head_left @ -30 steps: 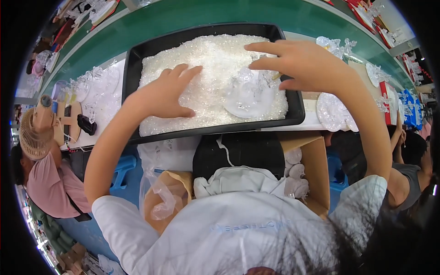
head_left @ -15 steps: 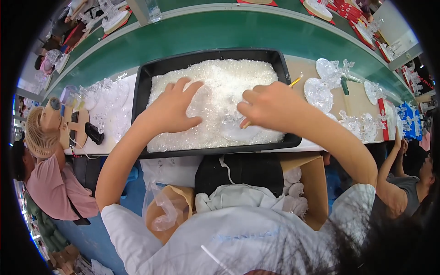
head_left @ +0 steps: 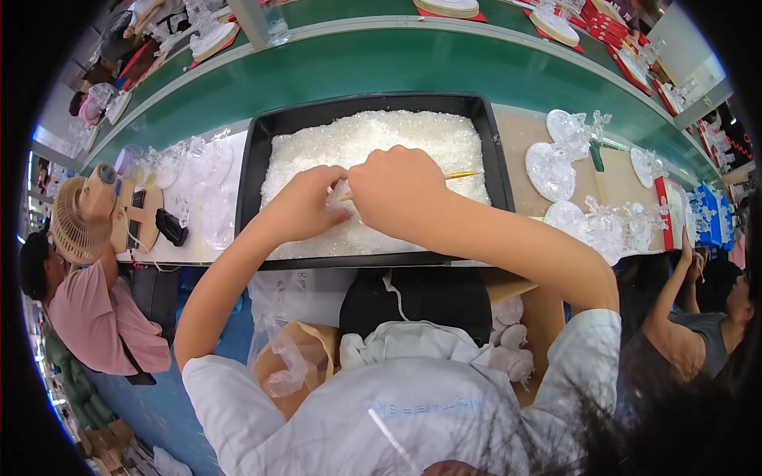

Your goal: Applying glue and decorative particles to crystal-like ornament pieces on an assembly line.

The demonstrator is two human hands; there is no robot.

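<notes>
A black tray full of clear, glittering granules lies in front of me on the bench. Above its middle my two hands are close together. My right hand is closed round a thin paintbrush, whose golden handle sticks out to the right. Fingers and thumb of my left hand pinch a small clear piece, its shape mostly covered by the hands. The brush's other end points at this piece; whether it touches cannot be made out.
Clear ornaments on round bases stand right of the tray, and more clear pieces lie to its left. A beige fan is at far left. A green ledge runs behind. People sit on both sides. An open carton is below.
My left hand has gone from spread fingers to pinching a clear piece. My right hand has moved left with the paintbrush, up beside the left hand.
</notes>
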